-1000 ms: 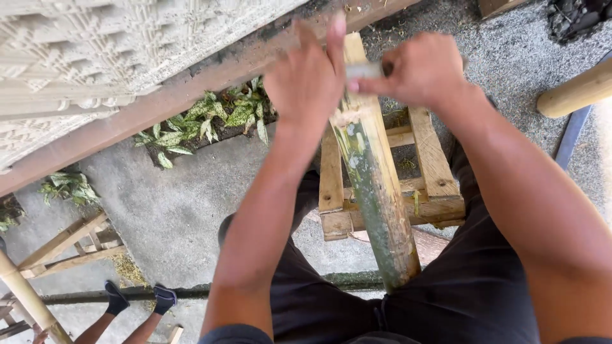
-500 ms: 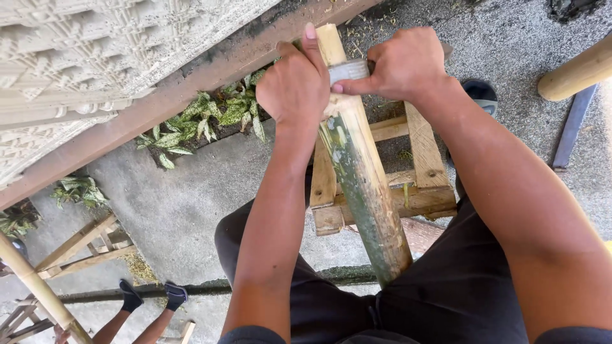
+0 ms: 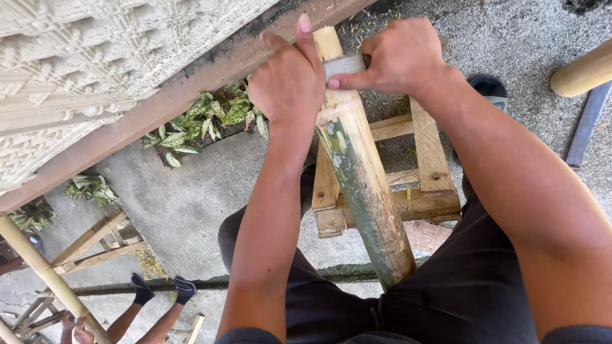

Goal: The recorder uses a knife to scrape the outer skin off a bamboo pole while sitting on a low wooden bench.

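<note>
A thick green bamboo pole [image 3: 363, 185] slants up from my lap across a small wooden stand [image 3: 427, 159]. A flat metal blade [image 3: 344, 65] lies crosswise on the pole near its far end. My left hand [image 3: 290, 79] grips the blade's left side, index finger stretched up along the pole. My right hand [image 3: 398, 57] is closed on the blade's right end, thumb pressed on the metal. Below the blade the pole's skin is scraped pale in patches.
A patterned white wall [image 3: 95, 57] with a brown ledge runs along the left. Green-leaved plants [image 3: 204, 121] grow at its foot. Another bamboo pole [image 3: 583, 70] lies at the right. Lower left: another person's dark-socked feet [image 3: 159, 290], a bamboo pole [image 3: 44, 274] and a wooden frame [image 3: 89, 245].
Both hands with the blade have slid down the pole toward me, exposing more of the pole's pale far end above them.
</note>
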